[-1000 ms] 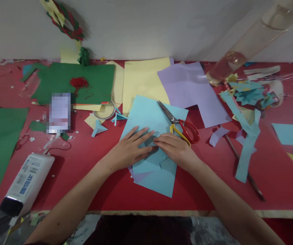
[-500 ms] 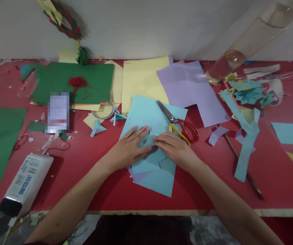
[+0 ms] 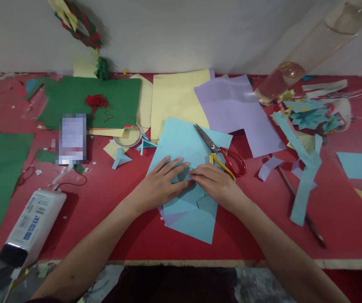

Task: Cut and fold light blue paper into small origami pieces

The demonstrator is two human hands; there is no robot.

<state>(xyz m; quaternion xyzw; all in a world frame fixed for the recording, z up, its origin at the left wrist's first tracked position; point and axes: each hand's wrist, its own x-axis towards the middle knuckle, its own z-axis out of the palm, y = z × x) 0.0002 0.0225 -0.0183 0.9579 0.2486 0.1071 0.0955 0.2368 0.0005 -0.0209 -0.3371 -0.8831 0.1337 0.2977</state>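
Observation:
My left hand [image 3: 160,184] lies flat with its fingers stretched over the light blue paper sheets [image 3: 196,219], nothing gripped in it. Beside it my right hand [image 3: 217,183] pinches a small light blue paper piece [image 3: 191,166], which is mostly covered by the fingers of both hands. The fingertips of the two hands nearly meet. Scissors [image 3: 211,143] with red and yellow handles rest on the blue sheet just beyond my right hand, their blades parted slightly. A lilac scrap [image 3: 174,218] pokes out from among the blue sheets.
Small folded blue pieces [image 3: 121,159] and a tape roll [image 3: 127,136] lie left. Yellow [image 3: 177,97], lilac [image 3: 240,109] and green [image 3: 121,92] sheets are behind. Rightward are blue strips [image 3: 304,189], a thin stick [image 3: 313,229] and a leaning clear bottle [image 3: 307,54]. A power bank [image 3: 35,223] sits front left.
My left fingers have shifted slightly to the right, covering more of the small blue piece. My right hand keeps its pinch in nearly the same spot.

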